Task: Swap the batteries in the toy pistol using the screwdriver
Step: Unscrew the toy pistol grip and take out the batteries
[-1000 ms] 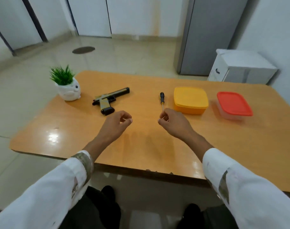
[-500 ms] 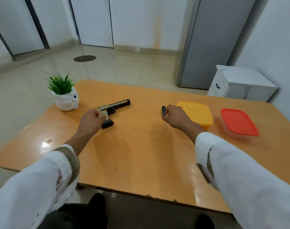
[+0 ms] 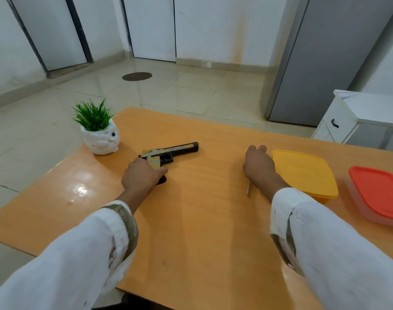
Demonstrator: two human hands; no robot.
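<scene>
On the orange desk, seen from the head view, the toy pistol lies flat on its side towards the far left. Its barrel points right and its grip points towards the person. The left hand is down on that grip, fingers and thumb curled round it, so most of the grip is hidden and only its dark base peeks out by the thumb. The pistol rests on the desk.

Well to the right, the right hand sits knuckles up over the screwdriver, fingers bent down round the handle, which the hand covers completely. Only the thin metal shaft shows, running out under the wrist towards the person and lying on the desk.

Just beside the right hand stands a yellow box with its lid on. Further right is a clear box with a red lid. A small green plant in a white pot stands at the far left corner, near the pistol. Both arms wear white sleeves.
</scene>
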